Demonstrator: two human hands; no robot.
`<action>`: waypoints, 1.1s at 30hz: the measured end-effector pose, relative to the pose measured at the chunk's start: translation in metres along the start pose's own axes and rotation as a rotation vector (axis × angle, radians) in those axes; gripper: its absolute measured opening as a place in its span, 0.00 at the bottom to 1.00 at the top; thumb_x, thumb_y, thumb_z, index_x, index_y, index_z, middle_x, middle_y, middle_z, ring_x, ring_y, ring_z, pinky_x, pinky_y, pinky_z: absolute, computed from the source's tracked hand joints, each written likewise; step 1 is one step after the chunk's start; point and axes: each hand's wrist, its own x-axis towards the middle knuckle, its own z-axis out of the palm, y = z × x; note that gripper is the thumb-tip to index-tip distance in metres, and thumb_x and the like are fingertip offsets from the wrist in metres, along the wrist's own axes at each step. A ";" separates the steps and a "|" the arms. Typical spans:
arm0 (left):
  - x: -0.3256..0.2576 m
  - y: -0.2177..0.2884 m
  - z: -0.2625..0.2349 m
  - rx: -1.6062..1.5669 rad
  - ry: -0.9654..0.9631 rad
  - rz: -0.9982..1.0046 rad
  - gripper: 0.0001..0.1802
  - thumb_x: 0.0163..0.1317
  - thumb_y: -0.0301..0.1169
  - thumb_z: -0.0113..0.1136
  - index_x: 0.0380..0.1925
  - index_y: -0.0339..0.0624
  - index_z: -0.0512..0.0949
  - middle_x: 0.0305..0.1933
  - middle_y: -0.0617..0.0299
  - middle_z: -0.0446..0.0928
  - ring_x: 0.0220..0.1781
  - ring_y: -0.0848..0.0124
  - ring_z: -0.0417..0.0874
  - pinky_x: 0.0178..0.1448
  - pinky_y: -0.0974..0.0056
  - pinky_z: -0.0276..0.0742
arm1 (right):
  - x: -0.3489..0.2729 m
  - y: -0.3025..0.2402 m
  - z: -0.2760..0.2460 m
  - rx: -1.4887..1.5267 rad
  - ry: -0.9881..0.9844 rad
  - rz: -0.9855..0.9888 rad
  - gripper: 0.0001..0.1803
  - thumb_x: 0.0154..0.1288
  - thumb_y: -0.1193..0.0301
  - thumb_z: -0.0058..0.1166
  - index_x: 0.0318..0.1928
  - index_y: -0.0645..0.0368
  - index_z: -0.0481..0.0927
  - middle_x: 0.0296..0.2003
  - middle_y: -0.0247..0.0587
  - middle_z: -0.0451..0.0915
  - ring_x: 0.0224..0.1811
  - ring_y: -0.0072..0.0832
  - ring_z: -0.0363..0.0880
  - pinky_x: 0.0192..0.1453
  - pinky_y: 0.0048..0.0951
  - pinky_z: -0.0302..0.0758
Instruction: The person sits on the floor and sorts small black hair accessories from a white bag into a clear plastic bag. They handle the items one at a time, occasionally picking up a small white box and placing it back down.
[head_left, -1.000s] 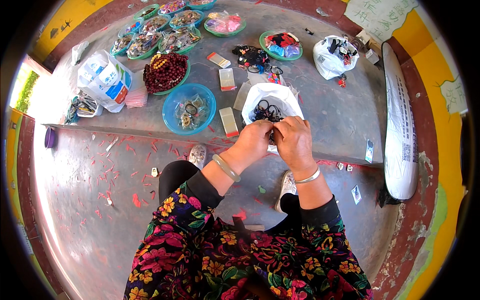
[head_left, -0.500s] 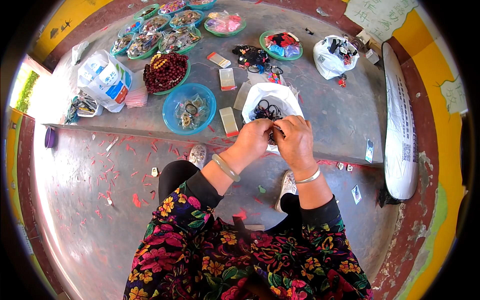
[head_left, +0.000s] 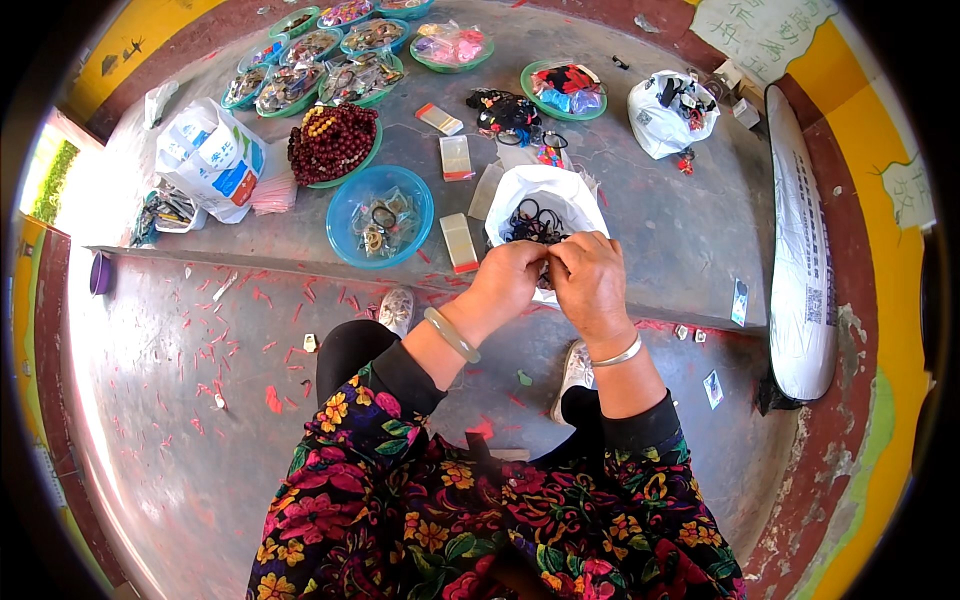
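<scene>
Just over the near side of a white plastic bag point(head_left: 580, 205), my two hands meet with their fingertips together. My left hand point(head_left: 507, 278) is pinched closed, a pale bangle on its wrist. Beside it my right hand point(head_left: 590, 283) is closed too, with a silver bangle. Whatever lies between the fingers is hidden or too small to name. Black cord loops point(head_left: 537, 221) fill the open bag behind the fingers. To the left stand a pale box with a red end point(head_left: 458, 243) and a blue basin point(head_left: 340, 222) holding small clear packets and a dark ring.
Dark red bead strings point(head_left: 330, 150) heap in a green basin at the left. Several basins of packets point(head_left: 290, 88) crowd the far left, near a white printed bag point(head_left: 205, 160). Another stuffed white bag point(head_left: 655, 125) sits far right, and a long white sack point(head_left: 800, 250) lines the edge.
My hands stay together over the bag, with only a slight shift of the fingers. Nothing else has visibly moved.
</scene>
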 end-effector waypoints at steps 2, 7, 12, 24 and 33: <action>0.000 0.001 0.000 -0.076 -0.013 -0.034 0.11 0.58 0.21 0.50 0.40 0.34 0.77 0.36 0.53 0.80 0.38 0.70 0.80 0.43 0.67 0.74 | 0.001 -0.001 -0.001 0.003 0.024 0.007 0.03 0.44 0.77 0.57 0.23 0.57 0.77 0.23 0.34 0.74 0.30 0.33 0.73 0.37 0.33 0.66; 0.001 -0.002 0.002 -0.306 -0.033 -0.124 0.11 0.61 0.21 0.50 0.41 0.30 0.77 0.37 0.59 0.80 0.39 0.76 0.77 0.45 0.70 0.74 | 0.001 0.002 0.000 0.014 0.067 0.017 0.04 0.43 0.77 0.58 0.24 0.57 0.78 0.24 0.34 0.75 0.31 0.33 0.74 0.37 0.32 0.67; 0.002 0.003 -0.003 -0.375 -0.013 -0.181 0.11 0.60 0.21 0.50 0.42 0.30 0.77 0.37 0.60 0.80 0.40 0.77 0.77 0.45 0.70 0.74 | 0.001 0.001 0.000 0.073 0.061 0.063 0.05 0.43 0.76 0.58 0.26 0.57 0.79 0.25 0.34 0.75 0.32 0.33 0.74 0.38 0.32 0.67; -0.001 0.001 -0.001 0.053 0.047 0.039 0.09 0.57 0.22 0.52 0.38 0.36 0.78 0.33 0.51 0.79 0.36 0.63 0.80 0.41 0.65 0.74 | 0.001 0.001 0.000 0.054 0.011 0.050 0.04 0.43 0.76 0.58 0.24 0.57 0.78 0.24 0.34 0.74 0.31 0.34 0.74 0.38 0.33 0.66; 0.001 0.006 -0.003 -0.080 0.052 -0.033 0.09 0.58 0.23 0.54 0.38 0.34 0.78 0.34 0.54 0.81 0.36 0.73 0.80 0.41 0.69 0.74 | 0.002 0.007 0.004 0.184 0.099 0.128 0.04 0.41 0.78 0.57 0.22 0.57 0.78 0.23 0.35 0.76 0.29 0.35 0.74 0.34 0.33 0.68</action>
